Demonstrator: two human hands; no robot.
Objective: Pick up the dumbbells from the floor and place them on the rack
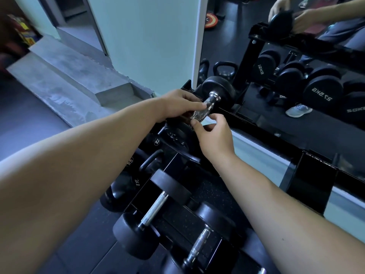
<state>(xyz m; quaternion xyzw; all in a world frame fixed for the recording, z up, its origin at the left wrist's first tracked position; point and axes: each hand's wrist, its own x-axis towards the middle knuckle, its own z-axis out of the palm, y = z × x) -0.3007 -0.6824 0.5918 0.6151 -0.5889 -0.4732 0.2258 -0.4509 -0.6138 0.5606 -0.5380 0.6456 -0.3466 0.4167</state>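
A black dumbbell [219, 89] with a chrome knurled handle lies across the top tier of the black rack [314, 175], at its left end by the mirror. My left hand [177, 103] sits over the handle with its fingers curled round it. My right hand [213, 133] touches the same handle from below, thumb and fingertips loosely on the chrome. The dumbbell's near head is partly hidden under my hands. On the lower tier lie two more black dumbbells [156, 210] [199, 246], side by side.
A wall mirror [296, 66] behind the rack reflects the rack, its dumbbells and the person. Black kettlebells [126, 186] stand on the floor left of the rack. A grey concrete step [69, 76] runs along the far left.
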